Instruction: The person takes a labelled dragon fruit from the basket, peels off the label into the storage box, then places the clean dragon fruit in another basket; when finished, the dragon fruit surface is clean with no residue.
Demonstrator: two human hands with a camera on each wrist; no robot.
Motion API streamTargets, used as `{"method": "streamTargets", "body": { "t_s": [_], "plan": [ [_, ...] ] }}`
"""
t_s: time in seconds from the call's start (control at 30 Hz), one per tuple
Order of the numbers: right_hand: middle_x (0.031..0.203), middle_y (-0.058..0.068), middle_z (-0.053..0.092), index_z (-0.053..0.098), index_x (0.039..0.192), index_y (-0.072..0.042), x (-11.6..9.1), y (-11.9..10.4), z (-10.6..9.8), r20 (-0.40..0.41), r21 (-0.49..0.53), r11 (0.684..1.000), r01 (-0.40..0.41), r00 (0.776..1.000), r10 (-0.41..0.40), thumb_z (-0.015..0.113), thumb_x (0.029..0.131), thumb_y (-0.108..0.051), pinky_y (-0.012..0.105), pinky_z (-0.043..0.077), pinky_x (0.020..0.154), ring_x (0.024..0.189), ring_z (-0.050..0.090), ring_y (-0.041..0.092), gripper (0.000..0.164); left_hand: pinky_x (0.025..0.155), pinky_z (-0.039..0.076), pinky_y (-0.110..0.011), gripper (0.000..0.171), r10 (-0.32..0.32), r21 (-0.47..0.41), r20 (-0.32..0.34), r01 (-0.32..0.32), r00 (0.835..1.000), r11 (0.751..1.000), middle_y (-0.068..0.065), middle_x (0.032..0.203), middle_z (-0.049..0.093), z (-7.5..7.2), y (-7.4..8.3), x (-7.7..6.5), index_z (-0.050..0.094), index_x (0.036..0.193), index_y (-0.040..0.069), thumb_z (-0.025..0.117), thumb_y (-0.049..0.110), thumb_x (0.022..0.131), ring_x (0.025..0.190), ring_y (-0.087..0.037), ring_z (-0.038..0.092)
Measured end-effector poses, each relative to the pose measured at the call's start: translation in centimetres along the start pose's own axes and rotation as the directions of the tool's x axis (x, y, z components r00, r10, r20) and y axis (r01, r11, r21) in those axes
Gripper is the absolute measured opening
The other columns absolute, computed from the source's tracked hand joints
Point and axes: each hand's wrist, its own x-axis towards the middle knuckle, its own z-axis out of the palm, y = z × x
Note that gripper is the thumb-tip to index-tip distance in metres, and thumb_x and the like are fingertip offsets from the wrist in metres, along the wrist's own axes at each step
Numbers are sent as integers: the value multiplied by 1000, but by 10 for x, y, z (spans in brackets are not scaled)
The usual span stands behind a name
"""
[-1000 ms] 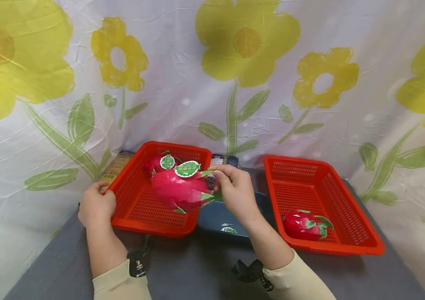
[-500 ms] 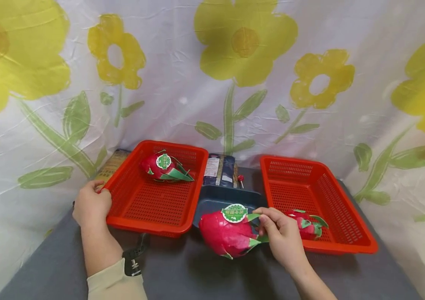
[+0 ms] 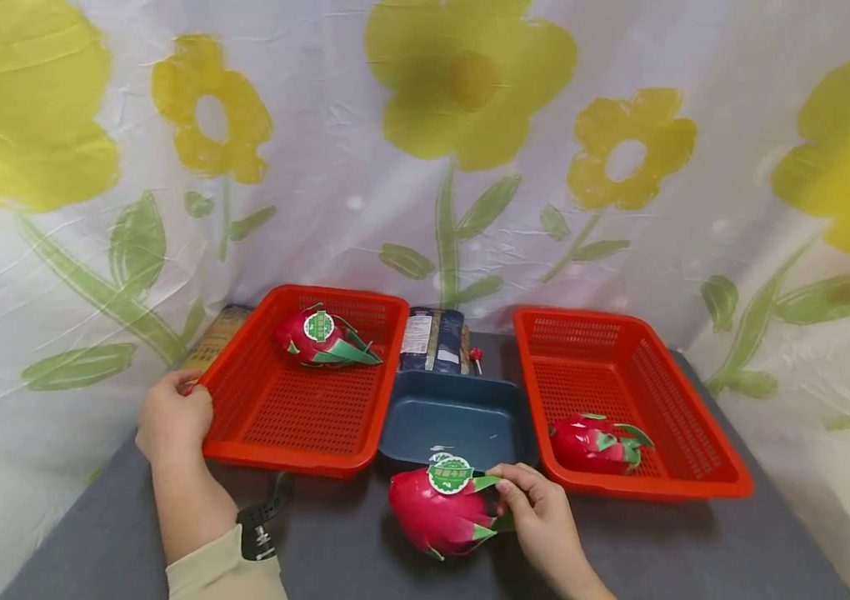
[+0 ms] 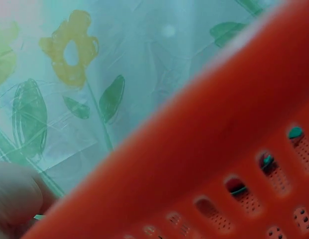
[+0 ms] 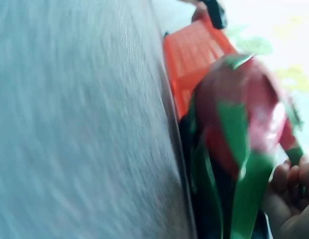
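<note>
In the head view, my right hand [image 3: 548, 529] pinches a green leaf tip of a red dragon fruit [image 3: 428, 512] with a round green-and-white sticker. The fruit hangs close over the table, in front of a dark blue tray [image 3: 455, 425]. From the right wrist view, the same dragon fruit [image 5: 244, 119] shows its long green leaves, with my fingers [image 5: 281, 177] at one leaf. My left hand [image 3: 177, 421] grips the left side rim of a red plastic basket [image 3: 286, 458]. Another stickered dragon fruit [image 3: 301, 337] lies at the back of that basket.
A second red basket [image 3: 695, 487] stands at the right, with a dragon fruit [image 3: 586, 443] near its front. Behind the tray are a dark printed packet [image 3: 432, 337] and a small red lollipop [image 3: 476, 354]. A brown packet [image 3: 218, 337] sits behind the left basket.
My right hand has carried the dragon fruit from over the left basket to the right and down, to in front of the tray. My left hand has kept its grip on the basket rim.
</note>
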Motion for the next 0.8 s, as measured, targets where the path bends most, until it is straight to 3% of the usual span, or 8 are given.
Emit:
{"method": "streamTargets", "body": {
  "t_s": [0.23, 0.3, 0.37, 0.43, 0.5, 0.63, 0.73, 0.8],
  "plan": [
    [93, 12, 67, 76, 103, -2, -2, 10, 2, 29, 17, 1000, 10, 1000, -11, 69, 91, 7, 25, 56, 68, 73, 62, 17, 17, 100, 25, -71, 50, -5, -50, -33, 3, 999, 999, -24, 141, 55, -3, 14, -4, 60, 139, 5, 40, 33, 103, 127, -48, 48],
    [96, 10, 68, 76, 104, -3, -2, 11, 1, 42, 2, 999, 34, 999, -34, 70, 91, 7, 24, 56, 70, 75, 62, 17, 18, 103, 25, -70, 50, 41, -74, -79, -47, 996, 996, -25, 140, 56, -5, 25, -6, 62, 137, 4, 43, 33, 102, 128, -48, 49],
    [98, 6, 69, 76, 105, -5, -3, 12, 0, 64, -19, 998, 56, 996, -55, 70, 91, 6, 24, 56, 72, 78, 63, 16, 19, 104, 32, -63, 47, 128, -94, -123, -140, 984, 986, -26, 137, 58, -8, 37, -12, 65, 134, 2, 46, 32, 102, 127, -46, 51],
    [100, 3, 70, 76, 106, -7, -3, 13, -1, 84, -34, 997, 71, 994, -68, 71, 92, 4, 23, 56, 75, 83, 63, 15, 19, 99, 41, -50, 44, 228, -126, -144, -246, 963, 961, -24, 134, 61, -8, 50, -20, 67, 133, 2, 51, 29, 102, 123, -41, 55],
    [102, 1, 70, 76, 107, -8, -4, 14, -3, 99, -45, 996, 81, 992, -76, 71, 93, 2, 23, 56, 78, 88, 63, 15, 18, 92, 46, -38, 40, 316, -199, -142, -340, 938, 919, -18, 130, 63, -6, 65, -31, 68, 131, 4, 56, 27, 102, 118, -34, 59],
    [104, 3, 70, 75, 108, -9, -2, 15, -5, 109, -54, 995, 86, 991, -80, 71, 94, 1, 24, 57, 80, 91, 65, 16, 18, 86, 47, -22, 39, 439, -320, -55, -432, 897, 843, -5, 134, 62, 0, 89, -57, 67, 134, 12, 61, 32, 102, 113, -20, 60],
    [105, 5, 70, 74, 108, -7, -1, 16, -4, 107, -40, 997, 64, 993, -59, 70, 93, 3, 24, 57, 80, 90, 67, 17, 18, 83, 49, -20, 37, 531, -353, 9, -494, 847, 794, -2, 131, 62, 4, 99, -73, 67, 135, 16, 63, 33, 102, 108, -16, 61],
    [106, 7, 70, 73, 108, -6, -1, 17, -3, 107, -25, 999, 47, 993, -44, 70, 93, 4, 24, 57, 80, 89, 67, 17, 19, 82, 50, -19, 35, 595, -357, 28, -548, 803, 756, -2, 129, 64, 7, 102, -81, 66, 134, 17, 63, 30, 102, 106, -15, 61]
  ]
}}
